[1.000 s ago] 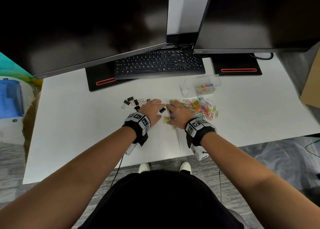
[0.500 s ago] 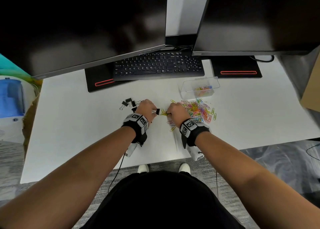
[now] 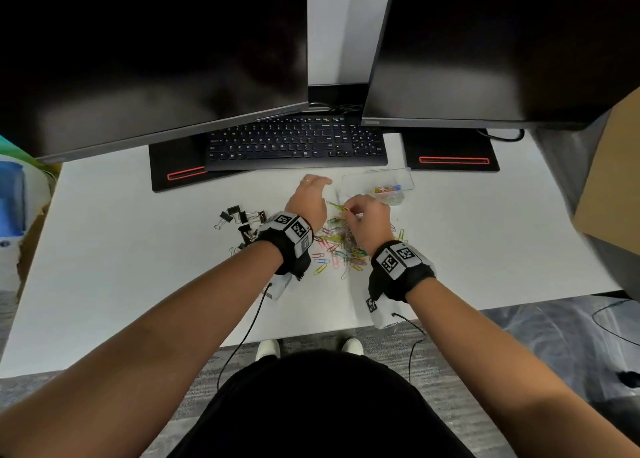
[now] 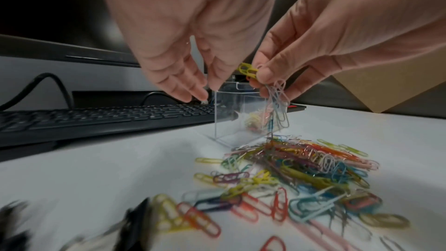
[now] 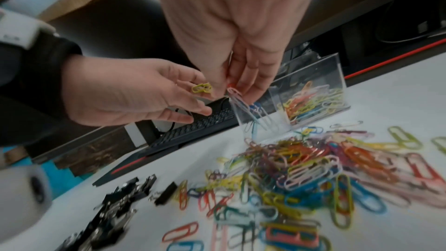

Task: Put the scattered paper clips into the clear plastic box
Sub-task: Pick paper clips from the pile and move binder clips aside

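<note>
The scattered coloured paper clips (image 3: 343,249) (image 4: 301,163) (image 5: 301,165) lie in a pile on the white desk. Just behind the pile stands the clear plastic box (image 3: 408,175) (image 4: 229,117) (image 5: 311,75), open at the top, with some clips inside. My right hand (image 3: 363,213) (image 4: 265,77) (image 5: 241,87) is raised above the pile beside the box. It pinches a bunch of paper clips that dangle from its fingertips, with a yellow one sticking out sideways. My left hand (image 3: 311,194) (image 4: 205,91) (image 5: 144,93) hovers next to it, fingers relaxed and holding nothing.
Black binder clips (image 3: 242,217) (image 5: 115,203) lie left of the pile. A black keyboard (image 3: 298,142) and two monitor bases with red stripes stand behind the box, under two dark monitors. A cardboard box (image 3: 613,177) is at the right edge.
Both hands have lifted off the desk at the pile's left side and moved back and right toward the box. The right hand now carries a bunch of clips.
</note>
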Tool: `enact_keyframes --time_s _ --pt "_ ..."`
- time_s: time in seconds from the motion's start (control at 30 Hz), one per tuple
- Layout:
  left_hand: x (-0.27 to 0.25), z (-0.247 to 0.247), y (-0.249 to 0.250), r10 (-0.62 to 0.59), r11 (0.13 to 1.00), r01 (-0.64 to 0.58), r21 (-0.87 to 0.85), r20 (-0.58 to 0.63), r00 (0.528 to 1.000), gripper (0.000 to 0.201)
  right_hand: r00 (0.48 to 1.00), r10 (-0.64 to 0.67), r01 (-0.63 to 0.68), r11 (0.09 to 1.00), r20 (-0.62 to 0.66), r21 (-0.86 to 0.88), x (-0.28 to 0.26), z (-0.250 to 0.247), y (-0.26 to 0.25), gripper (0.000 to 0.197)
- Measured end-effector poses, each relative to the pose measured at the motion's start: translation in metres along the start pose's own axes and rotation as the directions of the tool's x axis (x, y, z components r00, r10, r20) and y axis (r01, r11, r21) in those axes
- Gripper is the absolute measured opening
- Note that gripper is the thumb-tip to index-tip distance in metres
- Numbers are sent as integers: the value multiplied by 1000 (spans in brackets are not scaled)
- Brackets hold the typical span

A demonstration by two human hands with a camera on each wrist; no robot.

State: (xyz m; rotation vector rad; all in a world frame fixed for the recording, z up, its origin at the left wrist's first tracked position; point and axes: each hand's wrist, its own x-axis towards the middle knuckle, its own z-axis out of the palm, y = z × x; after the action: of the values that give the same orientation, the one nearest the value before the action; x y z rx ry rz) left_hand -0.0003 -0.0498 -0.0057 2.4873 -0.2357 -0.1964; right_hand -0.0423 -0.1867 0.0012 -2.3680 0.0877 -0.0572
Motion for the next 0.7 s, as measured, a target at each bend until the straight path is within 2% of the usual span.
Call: enact_keyframes --time_s 0.1,0.17,0.3,0.4,0.47,0.53,0.7 --pt "9 8 18 99 993 -103 51 69 993 60 996 18 -15 999 -82 42 5 -16 7 9" --pt "13 13 23 101 982 -116 150 106 989 60 990 44 -33 996 -134 85 10 -28 9 8" --pt "14 19 19 59 961 -84 262 104 993 47 978 124 -97 983 -170 155 19 -49 14 8" --pt "13 15 15 35 965 -48 256 55 998 31 968 167 -129 971 -186 200 26 -57 19 9" --pt "11 11 12 -9 972 3 235 23 1000 27 967 183 -138 961 -179 240 30 -58 22 10" --pt "10 8 9 -47 975 48 217 -9 999 26 970 180 -127 949 -164 288 34 -57 21 11" --pt "11 4 5 -70 977 72 201 -13 997 21 978 140 -87 946 -153 311 44 -50 16 11"
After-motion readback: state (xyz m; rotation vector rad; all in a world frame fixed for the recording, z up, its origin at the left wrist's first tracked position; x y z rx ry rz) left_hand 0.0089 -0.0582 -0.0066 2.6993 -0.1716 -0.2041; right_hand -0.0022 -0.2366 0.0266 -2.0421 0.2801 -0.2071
